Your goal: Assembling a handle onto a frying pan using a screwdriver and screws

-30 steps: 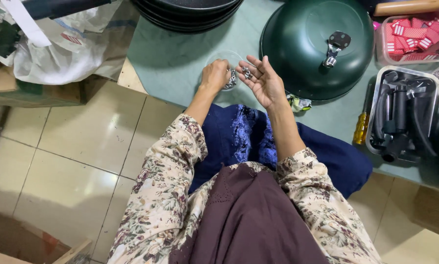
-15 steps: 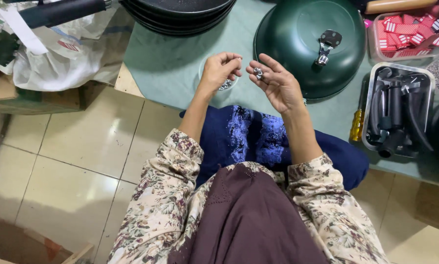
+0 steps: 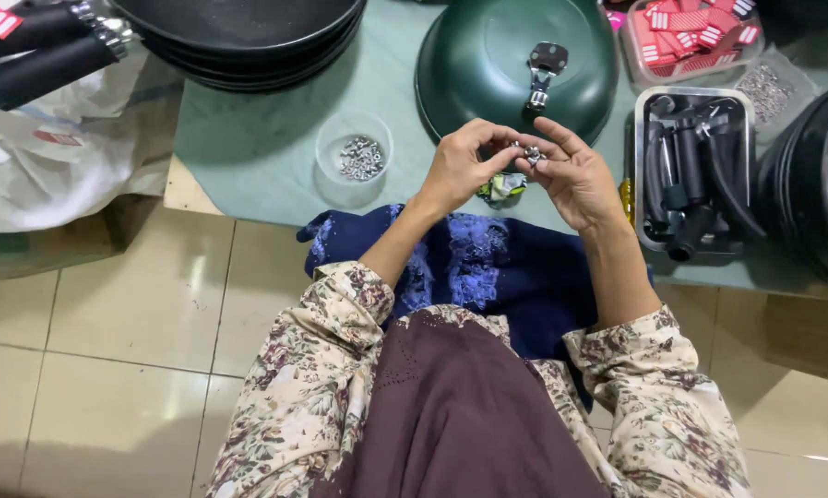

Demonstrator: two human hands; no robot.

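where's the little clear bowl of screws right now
In the head view the clear bowl of screws sits on the green table mat, left of the left hand and just below the stacked black pans.

Both hands (image 3: 515, 166) have drawn together, fingertips now meeting around the small metal parts (image 3: 530, 153).

A dish of screws (image 3: 357, 157) sits left of an upturned pan (image 3: 488, 65); a tray of handles (image 3: 695, 171) lies right.
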